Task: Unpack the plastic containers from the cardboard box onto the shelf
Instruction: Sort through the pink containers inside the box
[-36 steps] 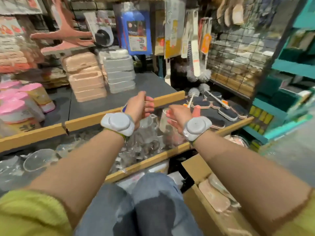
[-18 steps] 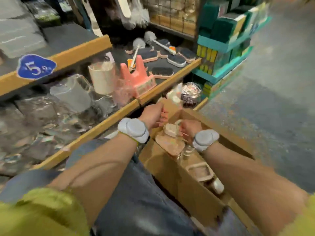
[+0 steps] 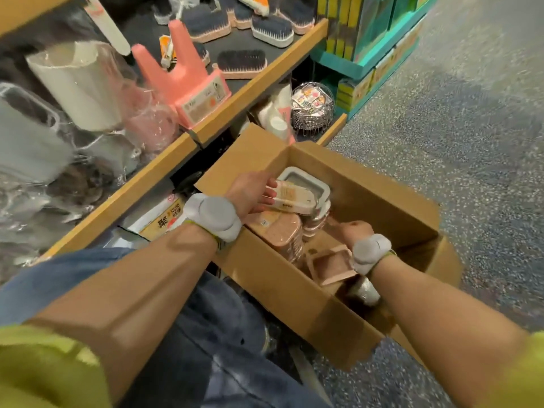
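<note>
Pink container (image 3: 293, 197) was gripped by the left hand (image 3: 250, 191), long axis toward 4 o'clock; the right hand (image 3: 354, 231), at 5 o'clock in the box (image 3: 382, 207), had a grip that could not be told.

The right hand (image 3: 354, 231) is mostly hidden behind its own wrist down in the box (image 3: 282, 287), so can't tell if it's gripping anything. Labels on the containers (image 3: 290, 195) are too blurry to read. Shelf (image 3: 123, 198) is cut off at the left edge.

Floor (image 3: 471, 119) and shelf (image 3: 164, 160), with goods.
Open cardboard box (image 3: 282, 290) standing on speckled floor; on shelf, brushes (image 3: 241, 61), pink item (image 3: 188, 86), clear plastic-wrapped wares (image 3: 73, 83).
</note>
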A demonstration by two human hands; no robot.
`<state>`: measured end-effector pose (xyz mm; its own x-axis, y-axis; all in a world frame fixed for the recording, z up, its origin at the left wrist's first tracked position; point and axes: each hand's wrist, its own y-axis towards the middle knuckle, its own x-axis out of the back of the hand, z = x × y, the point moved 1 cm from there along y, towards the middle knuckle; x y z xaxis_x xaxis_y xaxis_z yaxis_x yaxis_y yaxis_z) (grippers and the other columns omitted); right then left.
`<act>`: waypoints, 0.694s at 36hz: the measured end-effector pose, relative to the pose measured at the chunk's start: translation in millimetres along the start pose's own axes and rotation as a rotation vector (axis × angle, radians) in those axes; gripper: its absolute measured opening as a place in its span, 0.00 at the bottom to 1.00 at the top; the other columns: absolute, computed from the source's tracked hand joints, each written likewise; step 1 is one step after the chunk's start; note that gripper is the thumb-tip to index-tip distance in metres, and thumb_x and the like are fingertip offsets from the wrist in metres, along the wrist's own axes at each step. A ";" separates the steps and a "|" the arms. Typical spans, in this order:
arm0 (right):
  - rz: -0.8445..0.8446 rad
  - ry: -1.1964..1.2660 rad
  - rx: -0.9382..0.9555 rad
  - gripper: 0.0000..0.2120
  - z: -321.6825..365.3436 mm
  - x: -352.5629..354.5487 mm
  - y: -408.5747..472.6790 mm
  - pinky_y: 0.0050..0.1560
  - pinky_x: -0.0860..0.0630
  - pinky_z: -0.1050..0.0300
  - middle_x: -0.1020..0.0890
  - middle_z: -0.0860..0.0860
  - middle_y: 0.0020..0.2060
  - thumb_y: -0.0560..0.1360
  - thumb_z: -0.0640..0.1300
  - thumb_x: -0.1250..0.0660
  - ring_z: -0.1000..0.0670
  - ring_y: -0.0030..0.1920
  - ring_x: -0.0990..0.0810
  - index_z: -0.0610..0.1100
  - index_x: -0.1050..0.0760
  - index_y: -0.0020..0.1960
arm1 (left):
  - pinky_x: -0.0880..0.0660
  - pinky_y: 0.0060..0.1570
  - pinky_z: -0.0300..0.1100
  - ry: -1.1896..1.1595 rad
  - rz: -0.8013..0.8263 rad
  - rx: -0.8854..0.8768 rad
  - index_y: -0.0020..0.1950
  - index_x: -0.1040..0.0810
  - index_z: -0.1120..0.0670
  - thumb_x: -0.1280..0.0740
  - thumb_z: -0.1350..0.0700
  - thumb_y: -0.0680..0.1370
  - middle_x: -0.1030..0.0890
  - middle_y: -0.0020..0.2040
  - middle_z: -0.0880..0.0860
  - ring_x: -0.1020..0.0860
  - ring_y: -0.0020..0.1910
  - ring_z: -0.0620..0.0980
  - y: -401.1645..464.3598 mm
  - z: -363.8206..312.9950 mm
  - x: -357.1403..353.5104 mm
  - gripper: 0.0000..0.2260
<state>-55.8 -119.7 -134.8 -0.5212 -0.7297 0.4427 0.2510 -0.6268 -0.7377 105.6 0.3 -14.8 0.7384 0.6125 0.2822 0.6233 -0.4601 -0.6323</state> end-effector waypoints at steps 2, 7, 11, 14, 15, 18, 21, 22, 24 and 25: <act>-0.011 -0.026 -0.017 0.22 -8.6 -4.8 5.5 0.60 0.25 0.49 0.19 0.42 0.56 0.75 0.55 0.37 0.38 0.56 0.21 0.38 0.21 0.57 | 0.30 0.34 0.38 0.001 -0.016 0.015 0.40 0.26 0.55 0.42 0.54 0.80 0.24 0.36 0.52 0.26 0.33 0.48 6.7 2.5 0.4 0.12; -0.009 -0.030 -0.047 0.19 -15.5 -15.5 18.8 0.63 0.27 0.48 0.21 0.41 0.60 0.77 0.49 0.37 0.37 0.60 0.24 0.36 0.23 0.61 | 0.30 0.33 0.37 -0.021 -0.051 0.027 0.40 0.26 0.56 0.43 0.57 0.81 0.25 0.35 0.53 0.27 0.31 0.47 18.9 9.0 -1.2 0.11; 0.030 -0.119 -0.080 0.20 -18.4 -20.1 27.7 0.63 0.30 0.53 0.23 0.42 0.64 0.78 0.48 0.38 0.39 0.64 0.25 0.38 0.27 0.65 | 0.30 0.32 0.37 -0.019 -0.079 0.028 0.40 0.26 0.56 0.43 0.59 0.80 0.24 0.35 0.53 0.27 0.31 0.48 26.7 14.0 -3.7 0.11; 0.042 -0.215 -0.087 0.20 -17.3 -22.7 31.1 0.62 0.30 0.55 0.25 0.42 0.66 0.79 0.46 0.41 0.41 0.66 0.27 0.38 0.29 0.68 | 0.31 0.31 0.38 -0.038 -0.078 0.022 0.40 0.25 0.56 0.43 0.60 0.80 0.24 0.35 0.54 0.28 0.31 0.49 33.3 15.1 -7.5 0.11; 0.024 -0.247 -0.097 0.20 -18.3 -23.5 33.8 0.61 0.30 0.56 0.26 0.42 0.66 0.80 0.46 0.42 0.41 0.66 0.27 0.37 0.29 0.67 | 0.30 0.32 0.39 -0.043 -0.076 0.021 0.40 0.25 0.56 0.43 0.60 0.80 0.24 0.35 0.54 0.28 0.31 0.49 35.1 15.7 -9.2 0.11; 0.003 -0.299 -0.105 0.19 -22.2 -25.1 42.0 0.48 0.35 0.60 0.25 0.42 0.64 0.80 0.45 0.43 0.41 0.65 0.27 0.35 0.29 0.65 | 0.29 0.38 0.44 -0.071 -0.066 0.013 0.38 0.26 0.57 0.43 0.62 0.80 0.25 0.34 0.54 0.28 0.30 0.50 40.3 17.6 -14.1 0.12; -0.003 -0.338 -0.100 0.18 -24.8 -23.2 49.1 0.46 0.38 0.61 0.25 0.41 0.63 0.80 0.43 0.43 0.42 0.65 0.27 0.34 0.29 0.65 | 0.30 0.39 0.45 -0.061 -0.061 0.002 0.38 0.26 0.57 0.43 0.63 0.80 0.25 0.33 0.54 0.29 0.29 0.50 45.0 18.8 -16.9 0.13; -0.007 -0.373 -0.101 0.17 -22.4 -21.1 46.9 0.48 0.35 0.59 0.25 0.41 0.64 0.81 0.42 0.43 0.42 0.65 0.27 0.34 0.29 0.65 | 0.31 0.38 0.44 -0.055 -0.060 -0.003 0.38 0.26 0.57 0.43 0.63 0.80 0.25 0.32 0.54 0.29 0.30 0.50 46.6 19.2 -17.2 0.12; 0.010 -0.443 -0.098 0.18 -22.1 -17.4 45.1 0.59 0.31 0.57 0.27 0.41 0.67 0.81 0.43 0.44 0.42 0.67 0.28 0.35 0.31 0.67 | 0.31 0.37 0.43 -0.041 -0.061 -0.008 0.38 0.26 0.56 0.43 0.63 0.79 0.25 0.32 0.54 0.28 0.30 0.50 47.8 20.5 -18.7 0.12; 0.012 -0.455 -0.095 0.19 -21.6 -16.5 45.4 0.62 0.31 0.57 0.28 0.41 0.67 0.81 0.44 0.43 0.42 0.67 0.28 0.36 0.31 0.68 | 0.30 0.37 0.43 -0.035 -0.062 -0.011 0.38 0.26 0.56 0.43 0.64 0.79 0.25 0.33 0.54 0.28 0.30 0.50 49.0 21.5 -19.0 0.12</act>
<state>-53.4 -130.2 -186.6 -0.1022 -0.7957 0.5970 0.1679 -0.6053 -0.7781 116.6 -20.1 -66.7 0.6887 0.6623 0.2950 0.6706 -0.4273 -0.6064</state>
